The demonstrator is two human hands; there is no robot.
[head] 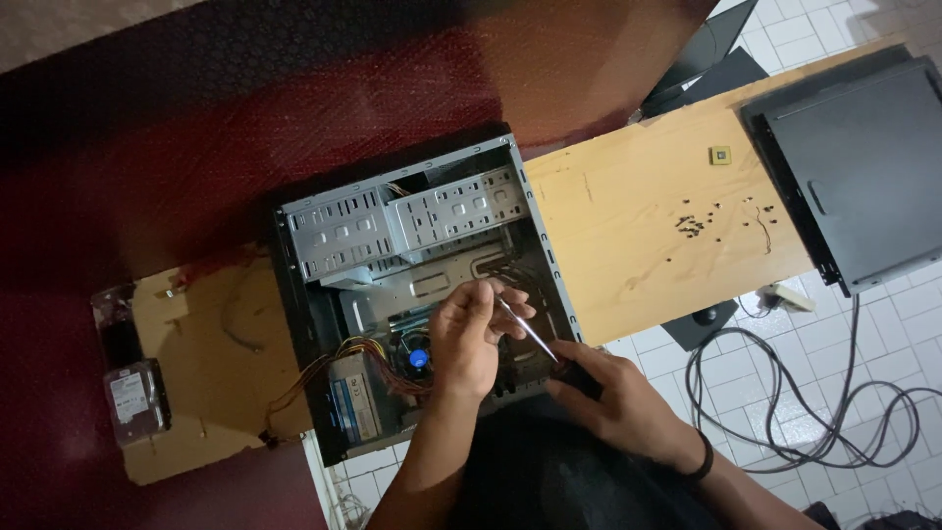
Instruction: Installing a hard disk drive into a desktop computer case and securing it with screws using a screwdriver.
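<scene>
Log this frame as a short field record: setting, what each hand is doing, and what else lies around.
setting: wooden table, seen from above, with a white tiled floor beside it
main item: open desktop computer case lying on its side
left hand: closed on the shaft of a screwdriver, inside the case
right hand: grips the screwdriver's dark handle at the case edge
inside case: power supply, coloured wires, blue-centred cooler fan
table items: loose screws, small processor chip, dark case side panel
left of the case: hard drive
floor: coiled cables
</scene>
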